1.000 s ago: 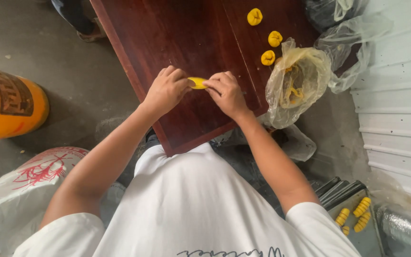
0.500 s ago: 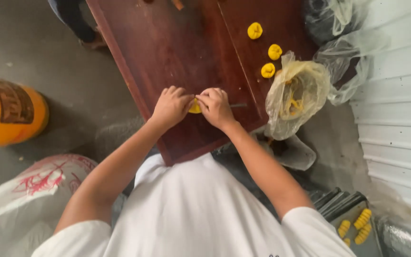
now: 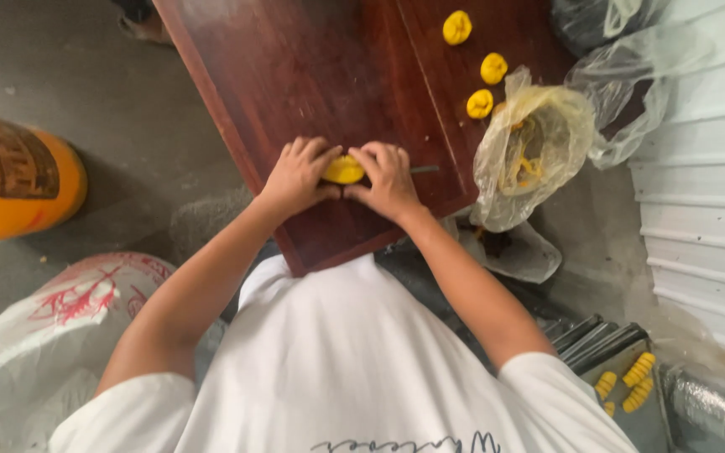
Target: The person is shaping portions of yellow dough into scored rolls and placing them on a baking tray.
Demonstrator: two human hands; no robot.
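Both hands together over a small yellow lump of dough (image 3: 343, 170) at the near part of a dark reddish-brown wooden board (image 3: 295, 75). Left hand (image 3: 297, 176) curled round the lump's left side, fingers bent and gripping it; right hand (image 3: 389, 179) pressed against its right side, fingers folded down over it, thumbs meeting beneath. Just right of the right hand, a thin grey metal piece (image 3: 424, 169) flat on the board, mostly hidden. Farther away and to the right, 3 small yellow dough balls (image 3: 492, 68) in a loose row on the board, apart from one another. Right of them, at the board's edge, a crumpled clear plastic bag (image 3: 530, 151) with yellow scraps inside. Far left, on the grey floor, a round orange container (image 3: 10, 180) with a dark rectangular label on its side. Near left, a white plastic sack (image 3: 52, 327) with red printed marks. Near right, a grey tray (image 3: 631, 386) holding ridged yellow pieces.
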